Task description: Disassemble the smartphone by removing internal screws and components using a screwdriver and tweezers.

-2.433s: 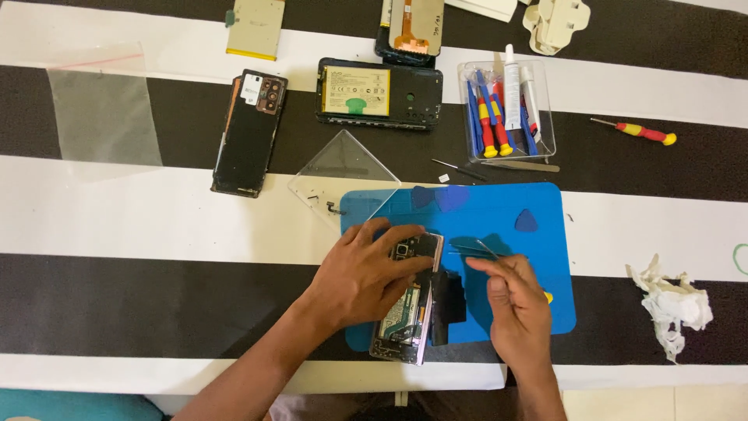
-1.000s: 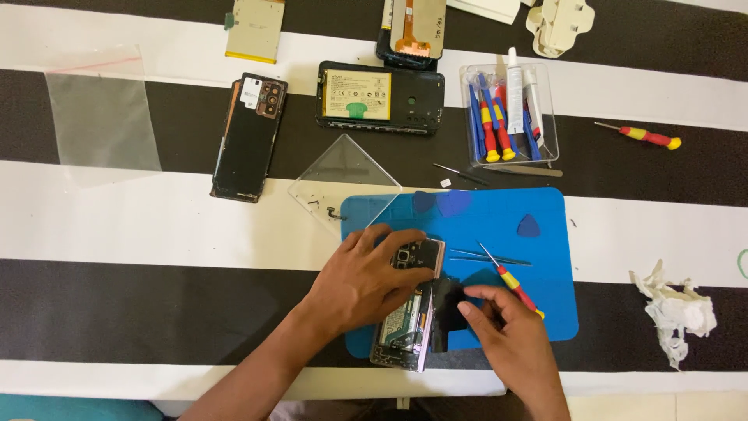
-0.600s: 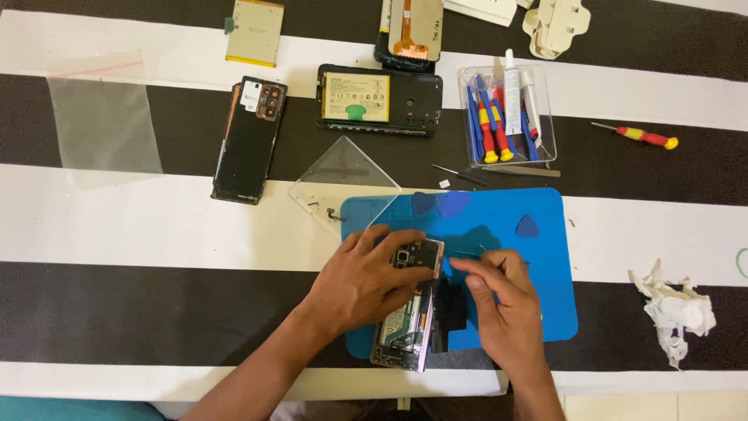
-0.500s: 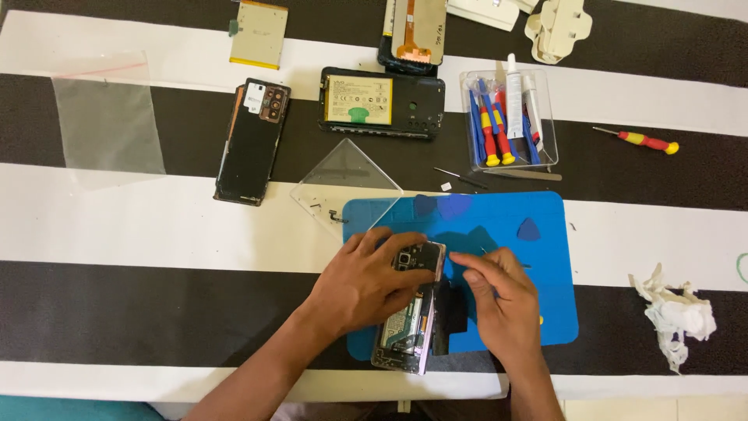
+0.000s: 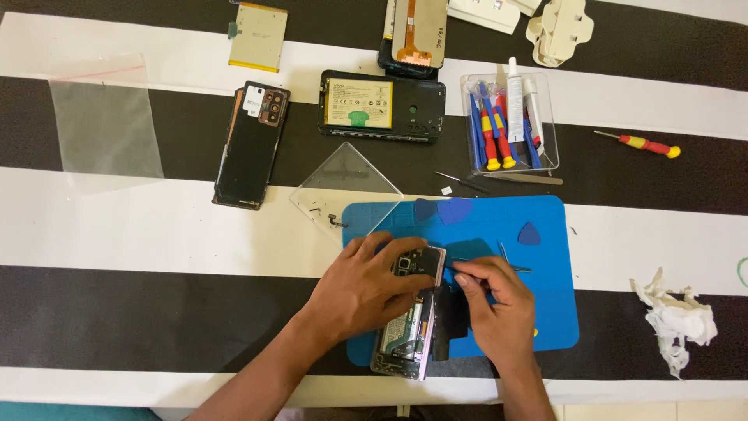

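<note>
- We press our left hand (image 5: 366, 284) flat over an opened phone (image 5: 405, 327) lying on the blue mat (image 5: 545, 312), fingers spread and curled over its top edge beside the camera block.
- The phone sits at the mat's lower left, lengthwise toward us, its inner boards bare; its lower end overhangs the mat's near edge.
- Our right hand (image 5: 499, 312) rests just right of the phone, fingers bunched in a tight pinch near the phone's upper right corner. We cannot tell what the pinch holds; a thin metal tool (image 5: 514, 267) lies just beyond the fingertips.
- A dark flat piece (image 5: 452, 320) lies on the mat between the phone and our right hand.
- A blue pick (image 5: 529, 234) lies on the mat's right part, and two more (image 5: 442, 209) at its top edge.
- A clear triangular tray (image 5: 347, 187) with small parts touches the mat's upper left corner.
- Farther up the striped table (image 5: 156, 226) we see a black back cover (image 5: 251, 144), a phone frame with battery (image 5: 382, 105), and a clear box (image 5: 510, 125) of screwdrivers.
- A lone red-and-yellow screwdriver (image 5: 639, 144) lies right of that box; crumpled tissue (image 5: 676, 321) sits well right of the mat.
- An empty clear bag (image 5: 105, 121) lies at far left.
</note>
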